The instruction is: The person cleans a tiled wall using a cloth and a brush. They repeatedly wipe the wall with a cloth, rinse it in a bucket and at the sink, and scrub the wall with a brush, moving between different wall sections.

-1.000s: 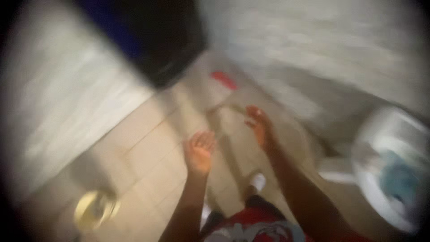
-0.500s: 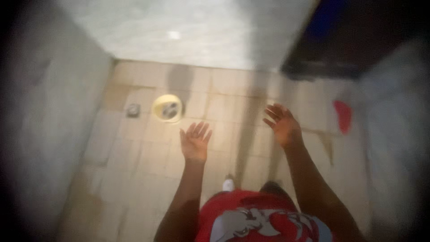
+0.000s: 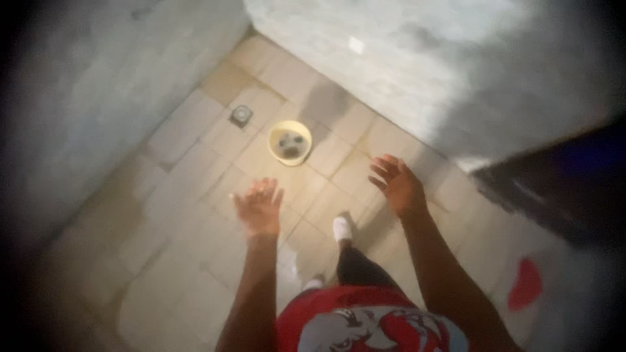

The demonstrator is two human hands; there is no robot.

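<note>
A: Head cam, looking down. What were the hands doing?

B: Both empty. Left hand sat center-left of frame, palm up-ish, fingers loosely spread, blurred so can't tell each finger. Right hand was center-right, a bit higher in frame, fingers spread and curled slightly, nothing pinched.

A: Touching anything?

B: No. Both hung in the air over the tiled floor. Hands well apart from each other.

A: Nearest obj?

B: Yellow bowl, round, on the floor, upper-center of frame. Dark lumps inside, too blurry to tell what. It lay above and between the two hands in the pic, closer to the left hand, not touched by either.

A: Anything by the bowl?

B: Small grey square floor drain just up-left of it, apart from the bowl. Walls met in a corner at top: grey wall along the left side, pale marbled wall across upper right.

A: Lower frame?

B: Person's red shirt w/ a white-and-red graphic at bottom center. Dark trouser leg and a white-socked foot stepped out on the tiles between the two forearms. Other foot partly seen near lower center, blurry.

A: Right side?

B: Dark doorway or door at mid-right edge, can't tell which. Red blob on the floor at lower right, shape unclear. Edges of frame were dark and soft.
</note>
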